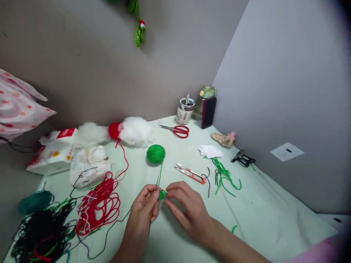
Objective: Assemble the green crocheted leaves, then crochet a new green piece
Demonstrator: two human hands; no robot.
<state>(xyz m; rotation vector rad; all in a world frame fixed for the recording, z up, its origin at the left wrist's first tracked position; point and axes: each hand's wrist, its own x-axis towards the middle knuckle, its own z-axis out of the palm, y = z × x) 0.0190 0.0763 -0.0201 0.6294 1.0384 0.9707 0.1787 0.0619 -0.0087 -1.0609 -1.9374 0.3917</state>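
Note:
A small green crochet piece (162,194) is pinched in my left hand (144,205), low in the middle of the view. The same hand grips a crochet hook (157,181), its thin metal tip pointing up and a yellowish handle showing below the fingers. My right hand (188,206) has its curved fingertips at the piece's right edge; part of the contact is hidden. Green yarn runs up from the piece to a green yarn ball (155,154) just beyond. Thread snips (192,174) with orange handles lie beyond my right hand.
Red yarn (98,208) and a dark yarn tangle (41,233) lie at left. White stuffing (135,132), red-handled scissors (175,130), a pen cup (185,111) and a phone (208,112) line the back. Green yarn scraps (225,173) and a black claw clip (243,159) are at right.

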